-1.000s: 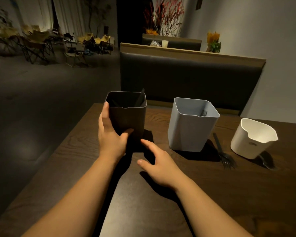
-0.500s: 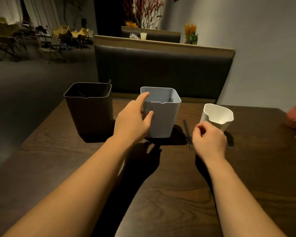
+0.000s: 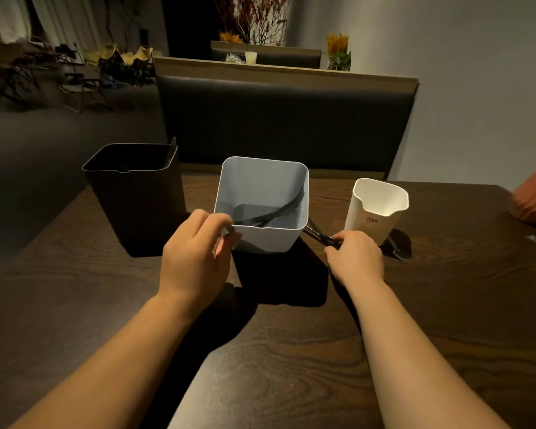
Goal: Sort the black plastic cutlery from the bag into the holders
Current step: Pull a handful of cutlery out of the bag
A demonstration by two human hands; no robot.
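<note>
Presently: left hand (image 3: 195, 258) gripped near rim of grey holder (image 3: 270, 239), which was tipped toward the person; right hand (image 3: 355, 258) pinched black fork (image 3: 317, 235) at its 4 o'clock.

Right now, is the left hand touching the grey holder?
Touching. The head view shows the left hand pinching the near-left rim of the grey holder.

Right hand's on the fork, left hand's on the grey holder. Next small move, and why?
Probably lift the fork off the table and drop it into the grey holder. The right hand pinches it, the left hand grips the holder's near rim with its mouth tipped toward the person, and black cutlery lies inside.
</note>
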